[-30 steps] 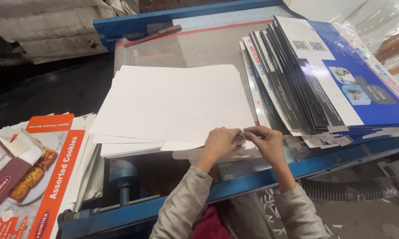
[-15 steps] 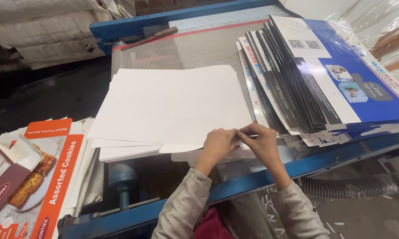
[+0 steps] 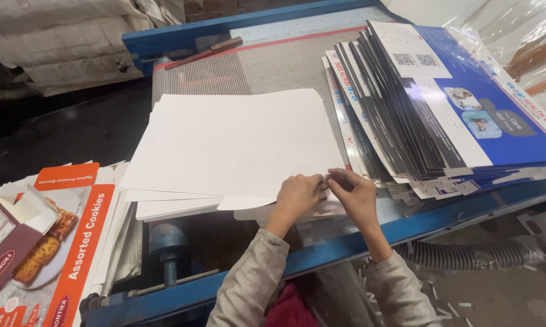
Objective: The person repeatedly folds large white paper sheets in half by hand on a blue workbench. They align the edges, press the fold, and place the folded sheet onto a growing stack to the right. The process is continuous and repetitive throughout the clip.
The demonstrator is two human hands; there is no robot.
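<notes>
Both hands meet at the near right corner of a stack of plain white card sheets [image 3: 230,145]. The left hand [image 3: 298,197] lies knuckles up on that corner, fingers curled down onto the sheet edge. The right hand [image 3: 355,192] touches it from the right, thumb and fingertips pinched together on the same edge. The stack rests on the ribbed grey counter [image 3: 255,69] beyond the hands. Just right of the right hand lies a fanned pile of blue and black printed cartons [image 3: 442,121]. Far left of the left hand lie orange printed biscuit cartons [image 3: 73,242].
</notes>
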